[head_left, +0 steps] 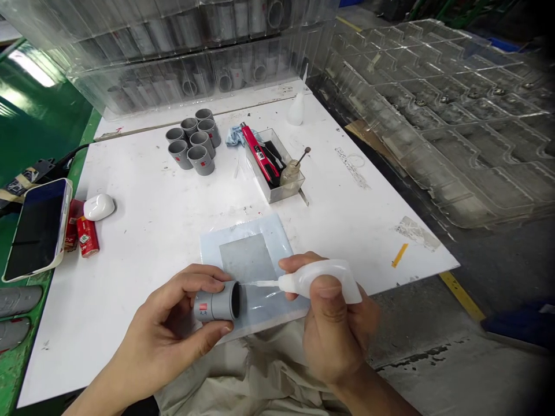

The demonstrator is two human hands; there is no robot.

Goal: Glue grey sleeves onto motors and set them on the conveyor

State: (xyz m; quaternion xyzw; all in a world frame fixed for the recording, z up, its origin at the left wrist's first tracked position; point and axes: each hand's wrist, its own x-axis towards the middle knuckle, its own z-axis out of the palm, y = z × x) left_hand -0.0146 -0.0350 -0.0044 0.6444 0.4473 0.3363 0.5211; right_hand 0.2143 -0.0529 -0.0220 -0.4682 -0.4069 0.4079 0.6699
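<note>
**Left hand (167, 315) closed on a grey pipe coupling (217, 303), right hand (333, 323) closed on a white squeeze bottle (323, 281).**
I see the bottle's thin nozzle (264, 283) reaching the coupling's open end from 3 o'clock, both above a pale blue mat (260, 231) on the white surface (130, 260). A cluster of grey couplings (191, 141) stands at 12 o'clock; at 1 o'clock, a metal tray (269, 193) holds a red pen-like tool (260, 153) and a small glass jar (289, 173).

Your mat (247, 254) lies at the near edge of the table (130, 242). Pipe couplings (201, 151) stand beyond it, and your phone (37, 228) lies left of the table.
</note>
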